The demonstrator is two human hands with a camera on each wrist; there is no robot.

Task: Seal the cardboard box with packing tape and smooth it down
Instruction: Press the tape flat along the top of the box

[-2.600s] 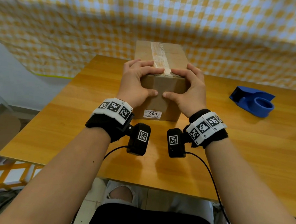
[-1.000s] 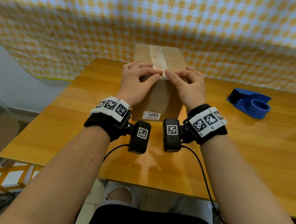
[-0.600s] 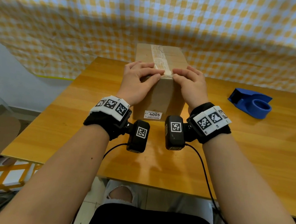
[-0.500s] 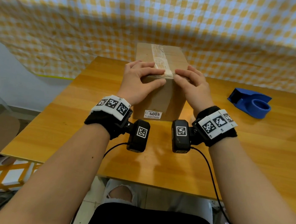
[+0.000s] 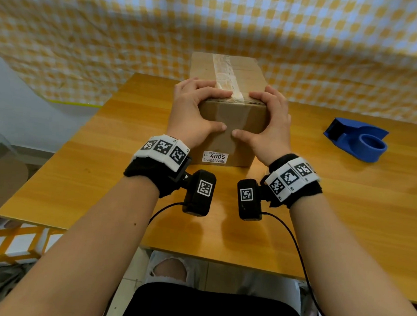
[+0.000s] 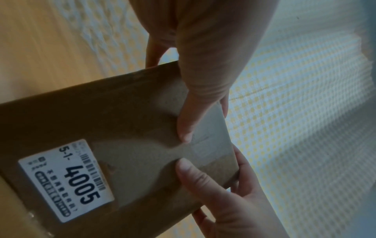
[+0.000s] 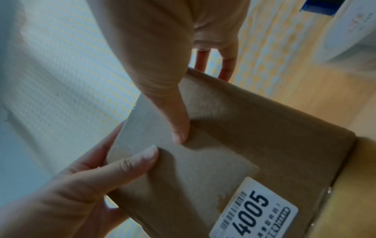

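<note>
- The cardboard box point(image 5: 231, 125) stands on my wooden surface point(image 5: 346, 203), toward the far middle, its short end facing me.
- A strip of packing tape point(image 5: 225, 78) runs along the middle of the box top and folds over the near edge onto the end face.
- A white label point(image 5: 215, 156) reading 4005 sits low on that near face, just above the surface.
- My left hand point(image 5: 193, 115) wraps the near left corner of the box: its fingers curl over the top edge up to the tape, and its thumb presses flat on the end face.
- My right hand point(image 5: 269, 127) mirrors it at the near right corner, fingers curled over the top edge beside the tape, thumb on the end face.
- So both grips are closed on the box, with the two thumb tips near each other but apart at the middle of the face.
- From the left wrist view, both thumbs lie on the taped band of the face, above the label point(image 6: 67, 180).
- The right wrist view shows the same pairing, thumbs close together on the box point(image 7: 254, 136).
- A blue tape dispenser point(image 5: 357, 140) lies on the surface well to the right of the box, untouched.
- A yellow and white checked cloth point(image 5: 88, 28) hangs behind the surface.
</note>
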